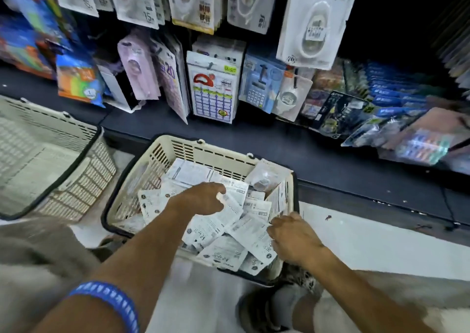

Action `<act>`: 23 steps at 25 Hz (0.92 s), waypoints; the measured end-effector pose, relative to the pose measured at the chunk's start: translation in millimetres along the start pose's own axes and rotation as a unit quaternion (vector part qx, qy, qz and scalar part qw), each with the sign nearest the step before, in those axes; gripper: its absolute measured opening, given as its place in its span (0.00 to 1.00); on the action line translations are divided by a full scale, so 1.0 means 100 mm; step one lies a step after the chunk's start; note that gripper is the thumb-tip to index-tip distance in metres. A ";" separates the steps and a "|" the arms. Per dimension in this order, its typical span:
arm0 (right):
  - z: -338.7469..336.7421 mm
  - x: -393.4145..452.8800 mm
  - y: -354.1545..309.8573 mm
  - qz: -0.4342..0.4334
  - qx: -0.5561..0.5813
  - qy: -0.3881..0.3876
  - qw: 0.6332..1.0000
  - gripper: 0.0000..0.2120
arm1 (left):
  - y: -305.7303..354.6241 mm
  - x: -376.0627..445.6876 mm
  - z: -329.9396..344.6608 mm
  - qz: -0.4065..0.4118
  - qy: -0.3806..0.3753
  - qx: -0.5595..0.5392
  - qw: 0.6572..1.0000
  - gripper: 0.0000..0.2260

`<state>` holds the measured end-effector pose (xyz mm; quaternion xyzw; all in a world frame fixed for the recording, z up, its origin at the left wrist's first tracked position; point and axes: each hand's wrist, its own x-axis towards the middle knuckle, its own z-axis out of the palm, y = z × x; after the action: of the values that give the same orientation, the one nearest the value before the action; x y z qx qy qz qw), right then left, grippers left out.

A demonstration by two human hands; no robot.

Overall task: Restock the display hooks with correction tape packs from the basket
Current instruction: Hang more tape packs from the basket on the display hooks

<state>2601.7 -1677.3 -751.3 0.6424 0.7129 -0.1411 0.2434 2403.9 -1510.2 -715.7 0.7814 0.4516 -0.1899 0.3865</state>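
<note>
Correction tape packs (230,227) lie heaped in the cream basket (185,149) on the floor. The left hand (203,197) reaches in, fingers curled on one pack's edge; the right hand (292,236) pinches another pack at the basket's near corner. Display hooks (211,65) hang above.

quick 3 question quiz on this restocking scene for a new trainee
1. True or false: the basket holding the correction tape packs sits on the shelf.
2. Which hand wears the blue wristband?
3. The second basket lies: A) stacked inside the first, B) to the left of the full one, C) on a hook.

Key
1. False: it is on the floor in front of the shelf.
2. The left hand; the right hand is bare.
3. B.
</note>
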 end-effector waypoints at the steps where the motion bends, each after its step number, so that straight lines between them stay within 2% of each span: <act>1: 0.06 -0.10 0.02 0.017 -0.001 -0.003 1.000 0.16 | 0.04 -0.08 0.07 -0.001 -0.004 0.008 1.000 0.23; 4: 0.31 -0.49 0.32 0.081 0.035 -0.034 0.996 0.15 | 0.15 -0.30 0.17 0.006 -0.003 0.026 1.000 0.25; 7: 0.50 -0.88 0.78 0.177 0.072 -0.066 0.979 0.14 | 0.22 -0.43 0.31 0.029 0.042 0.035 0.998 0.25; 10: 0.54 -0.96 0.97 0.236 0.158 -0.017 0.959 0.14 | 0.31 -0.32 0.57 0.033 0.041 0.064 0.997 0.23; 12: 0.53 -0.86 0.92 0.205 0.216 -0.009 0.955 0.18 | 0.41 -0.17 0.71 0.028 0.045 0.074 0.996 0.23; 14: 0.54 -0.65 0.89 0.163 0.234 -0.020 0.958 0.30 | 0.55 0.09 0.87 0.029 0.062 0.059 0.996 0.23; 16: 0.52 -0.35 0.79 0.115 0.185 -0.020 0.976 0.42 | 0.59 0.33 1.00 0.035 0.062 0.059 0.996 0.24; 18: 0.46 -0.07 0.65 0.032 0.103 -0.006 0.994 0.50 | 0.53 0.52 1.06 0.032 0.037 0.078 0.996 0.24; 20: 0.45 0.16 0.51 -0.040 0.029 0.006 0.999 0.49 | 0.46 0.67 1.00 0.027 0.020 0.067 0.997 0.23; 23: 0.43 0.33 0.44 -0.061 -0.069 -0.026 0.995 0.35 | 0.47 0.86 0.80 0.026 -0.010 0.052 0.998 0.21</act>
<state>2650.7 -1665.0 -800.0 0.5756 0.7519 -0.1230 0.2969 2492.6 -1537.8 -801.5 0.8102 0.4164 -0.2110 0.3545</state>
